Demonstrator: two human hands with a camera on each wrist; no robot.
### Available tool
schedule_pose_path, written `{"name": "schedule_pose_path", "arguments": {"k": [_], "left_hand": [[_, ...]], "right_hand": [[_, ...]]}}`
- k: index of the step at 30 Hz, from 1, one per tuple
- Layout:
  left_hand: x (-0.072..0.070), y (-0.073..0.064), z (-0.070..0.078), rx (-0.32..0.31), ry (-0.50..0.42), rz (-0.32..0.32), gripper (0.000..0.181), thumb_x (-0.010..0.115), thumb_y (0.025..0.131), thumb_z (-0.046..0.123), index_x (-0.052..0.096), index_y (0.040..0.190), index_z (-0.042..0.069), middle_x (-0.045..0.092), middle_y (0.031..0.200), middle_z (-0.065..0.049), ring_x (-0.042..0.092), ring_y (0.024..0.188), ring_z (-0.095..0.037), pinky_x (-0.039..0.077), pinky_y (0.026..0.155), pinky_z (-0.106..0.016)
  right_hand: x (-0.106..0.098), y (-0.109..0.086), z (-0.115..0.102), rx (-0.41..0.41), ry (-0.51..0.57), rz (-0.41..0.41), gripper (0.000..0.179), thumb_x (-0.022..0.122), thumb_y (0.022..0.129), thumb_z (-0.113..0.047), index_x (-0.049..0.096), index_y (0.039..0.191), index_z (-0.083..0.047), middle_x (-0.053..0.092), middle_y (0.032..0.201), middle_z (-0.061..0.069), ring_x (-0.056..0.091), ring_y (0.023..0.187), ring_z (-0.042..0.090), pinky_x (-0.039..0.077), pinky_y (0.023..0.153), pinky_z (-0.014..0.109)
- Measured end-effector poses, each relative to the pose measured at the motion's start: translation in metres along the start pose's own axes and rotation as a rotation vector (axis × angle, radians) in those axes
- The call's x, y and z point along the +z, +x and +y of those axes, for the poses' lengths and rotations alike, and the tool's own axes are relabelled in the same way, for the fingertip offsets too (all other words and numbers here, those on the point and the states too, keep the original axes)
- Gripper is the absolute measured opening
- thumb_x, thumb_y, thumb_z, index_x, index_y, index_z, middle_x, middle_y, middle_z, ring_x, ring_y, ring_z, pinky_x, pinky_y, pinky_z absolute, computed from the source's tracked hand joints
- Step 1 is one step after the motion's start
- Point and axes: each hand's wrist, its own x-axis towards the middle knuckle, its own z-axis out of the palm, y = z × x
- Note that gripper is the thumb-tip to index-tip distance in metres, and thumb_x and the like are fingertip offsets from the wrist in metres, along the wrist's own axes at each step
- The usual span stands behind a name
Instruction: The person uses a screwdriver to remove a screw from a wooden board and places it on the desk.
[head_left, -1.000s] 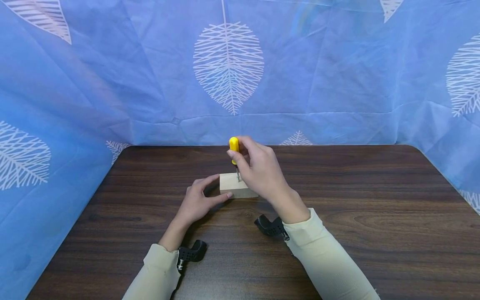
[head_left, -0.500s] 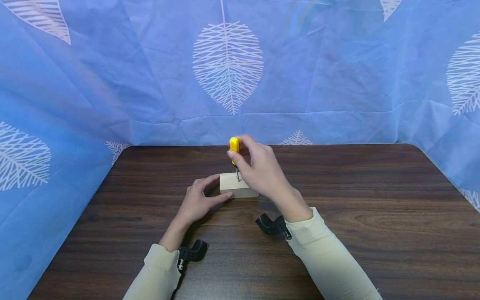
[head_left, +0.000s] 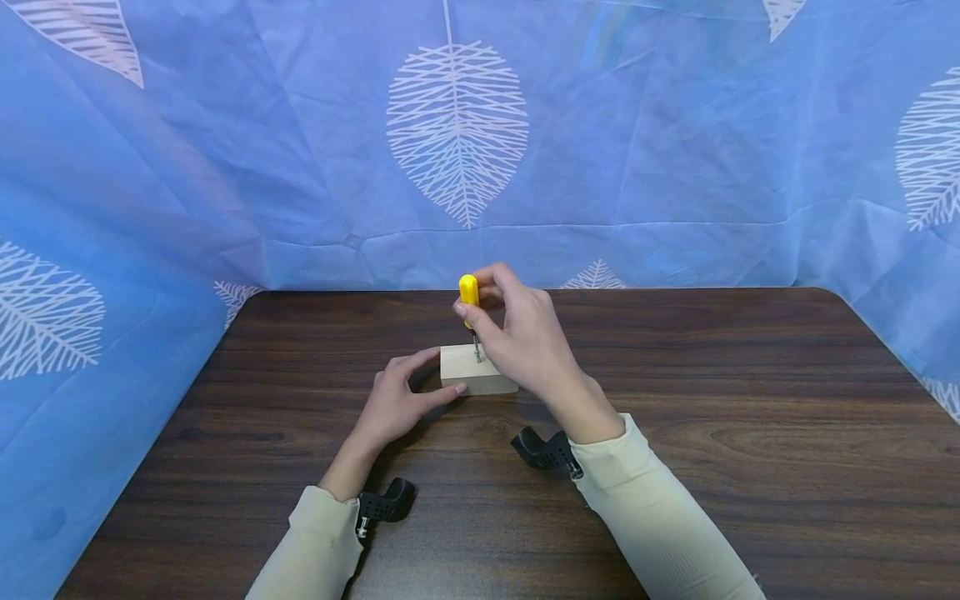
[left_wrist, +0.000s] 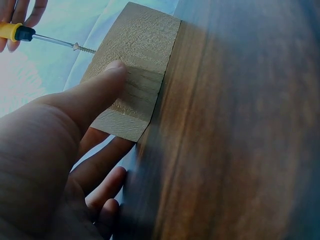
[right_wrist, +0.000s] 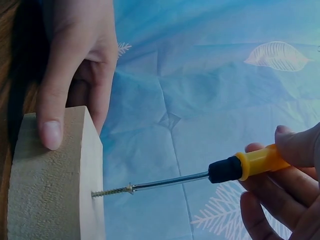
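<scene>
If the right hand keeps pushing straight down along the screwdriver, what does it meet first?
The right hand grips the screwdriver, whose tip sits on a screw barely entered into the wooden block. Pushing on likely drives the screw deeper into the block; the table lies beneath.

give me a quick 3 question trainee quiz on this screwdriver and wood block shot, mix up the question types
1. True or false: the left hand holds the yellow screwdriver.
2. Multiple choice: the screw is A) lying loose on the table, B) partly in the wooden block with thread showing, C) driven flush.
3. Fill in: the right hand pinches the screwdriver by its ______ handle.

Key
1. False: the right hand holds it; the left hand grips the wooden block, thumb on the near side, fingers behind.
2. B: the right wrist view shows the tip in the wood and thread exposed.
3. Yellow.
</scene>
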Motion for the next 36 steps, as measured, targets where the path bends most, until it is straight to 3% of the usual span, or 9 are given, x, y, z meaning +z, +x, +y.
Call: {"name": "schedule_pose_path", "arguments": {"k": [4, 9, 14, 16, 19, 23, 29, 36], "left_hand": [[-0.0001, 0.0005, -0.0008, 0.005, -0.003, 0.003, 0.074, 0.085, 0.093, 0.043, 0.057, 0.158, 0.02, 0.057, 0.159, -0.011, 0.044, 0.152, -0.039, 0.038, 0.121, -0.07], [-0.0001, 0.0011, -0.0016, 0.004, -0.012, 0.003, 0.074, 0.086, 0.093, 0.043, 0.057, 0.158, 0.021, 0.058, 0.159, -0.01, 0.044, 0.151, -0.038, 0.038, 0.121, -0.07], [0.0001, 0.0001, -0.0002, -0.01, -0.008, 0.0, 0.074, 0.086, 0.093, 0.043, 0.057, 0.158, 0.022, 0.057, 0.159, -0.009, 0.044, 0.152, -0.037, 0.037, 0.122, -0.069], [0.0001, -0.0003, -0.0001, -0.009, -0.006, 0.001, 0.075, 0.086, 0.093, 0.043, 0.057, 0.158, 0.021, 0.057, 0.159, -0.01, 0.044, 0.152, -0.038, 0.037, 0.122, -0.069], [0.0003, -0.0007, 0.0, -0.003, -0.005, 0.003, 0.074, 0.086, 0.093, 0.043, 0.057, 0.158, 0.021, 0.057, 0.159, -0.011, 0.044, 0.152, -0.039, 0.037, 0.122, -0.07], [0.0005, -0.0006, -0.0001, 0.002, -0.003, 0.004, 0.074, 0.086, 0.093, 0.043, 0.058, 0.157, 0.021, 0.057, 0.159, -0.011, 0.044, 0.152, -0.039, 0.037, 0.122, -0.07], [0.0002, -0.0007, 0.0, 0.002, 0.002, 0.004, 0.074, 0.085, 0.093, 0.044, 0.057, 0.158, 0.021, 0.056, 0.16, -0.011, 0.043, 0.152, -0.04, 0.036, 0.122, -0.071], [0.0002, -0.0002, -0.0009, 0.01, 0.002, 0.001, 0.075, 0.086, 0.093, 0.044, 0.057, 0.158, 0.021, 0.056, 0.159, -0.012, 0.044, 0.152, -0.04, 0.037, 0.122, -0.07]], "right_hand": [[-0.0009, 0.0008, -0.0015, 0.009, 0.001, -0.043, 0.025, 0.069, 0.107, -0.016, 0.065, 0.129, -0.005, 0.08, 0.114, 0.01, 0.079, 0.103, 0.025, 0.064, 0.087, 0.042], [-0.0006, 0.0017, -0.0024, 0.061, -0.005, -0.128, 0.027, 0.056, 0.114, -0.019, 0.059, 0.137, -0.006, 0.075, 0.118, 0.01, 0.073, 0.108, 0.024, 0.061, 0.096, 0.043], [0.0009, 0.0013, -0.0002, 0.055, -0.019, -0.115, 0.025, 0.053, 0.114, -0.022, 0.057, 0.134, -0.006, 0.071, 0.11, 0.008, 0.063, 0.091, 0.022, 0.054, 0.083, 0.038], [0.0013, 0.0006, 0.0003, 0.053, -0.03, -0.1, 0.024, 0.055, 0.114, -0.024, 0.057, 0.13, -0.007, 0.068, 0.104, 0.006, 0.058, 0.085, 0.022, 0.05, 0.078, 0.036], [0.0018, -0.0002, 0.0007, 0.047, -0.037, -0.085, 0.023, 0.06, 0.112, -0.025, 0.06, 0.126, -0.007, 0.067, 0.101, 0.006, 0.063, 0.087, 0.022, 0.055, 0.079, 0.036], [0.0016, -0.0008, 0.0006, 0.043, -0.028, -0.049, 0.026, 0.07, 0.107, -0.025, 0.064, 0.125, -0.007, 0.075, 0.106, 0.007, 0.072, 0.094, 0.021, 0.061, 0.083, 0.039], [0.0014, -0.0005, 0.0014, 0.047, 0.02, 0.008, 0.036, 0.081, 0.099, -0.025, 0.061, 0.122, -0.007, 0.083, 0.105, 0.006, 0.079, 0.091, 0.018, 0.06, 0.077, 0.037], [0.0014, -0.0008, 0.0022, 0.029, 0.04, 0.028, 0.025, 0.085, 0.096, -0.022, 0.066, 0.106, -0.01, 0.082, 0.095, 0.004, 0.078, 0.083, 0.015, 0.06, 0.069, 0.032]]}}
